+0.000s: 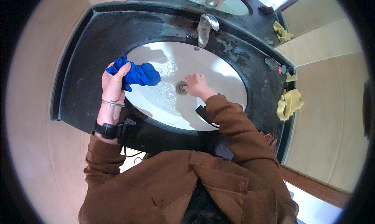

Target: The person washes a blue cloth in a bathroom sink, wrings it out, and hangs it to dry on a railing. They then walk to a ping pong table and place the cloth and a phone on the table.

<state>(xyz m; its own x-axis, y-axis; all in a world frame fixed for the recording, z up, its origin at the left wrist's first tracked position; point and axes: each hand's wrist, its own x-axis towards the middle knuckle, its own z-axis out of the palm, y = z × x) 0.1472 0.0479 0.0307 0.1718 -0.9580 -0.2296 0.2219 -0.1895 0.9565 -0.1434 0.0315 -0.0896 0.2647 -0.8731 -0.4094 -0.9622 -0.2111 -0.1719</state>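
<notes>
My left hand [114, 79] grips a bunched blue cloth [143, 73] over the left rim of an oval white sink basin [225, 77]. The thumb lies on top of the cloth, and its far end hangs over rippling water [170, 98] in the basin. Down at the round metal drain [180, 88], my right hand [196, 85] has its fingertips at the drain's right side. Its fingers are curled, and whether they pinch the drain stopper is hidden. Both forearms have brown sleeves; a bracelet and a black strap circle my left wrist.
A chrome faucet [204, 30] rises behind the basin. Along the right of the dark stone counter [88, 65] are a grey scouring pad [271, 63], small pink and green pieces [282, 68], and torn yellow cloth or sponge [289, 104]. A mirror [187, 1] stands behind. Dark reddish cloth [269, 139] lies near my right elbow.
</notes>
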